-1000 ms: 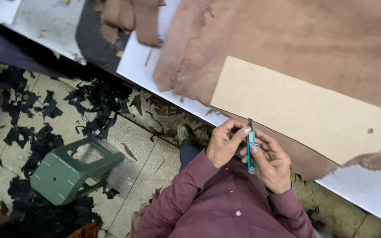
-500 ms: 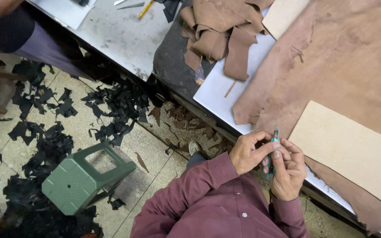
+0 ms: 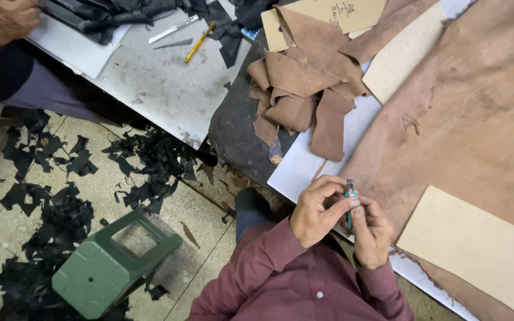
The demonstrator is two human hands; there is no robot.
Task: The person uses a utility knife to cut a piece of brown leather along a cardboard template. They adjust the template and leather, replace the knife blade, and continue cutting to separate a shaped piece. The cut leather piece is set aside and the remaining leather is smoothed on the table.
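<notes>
View shifted; both hands (image 3: pixel 340 223) pinch teal cutter (image 3: pixel 350 196) upright.

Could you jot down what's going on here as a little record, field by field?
Left hand: left hand pinches the top of a small teal-handled knife
Right hand: right hand grips the same knife lower down
Work surface: table with a large brown leather hide
On the hide: a tan cardboard pattern
Nearby: pile of brown leather offcuts; yellow pencil
Floor: green plastic stool, black scraps
Other person: a hand at the top left
</notes>
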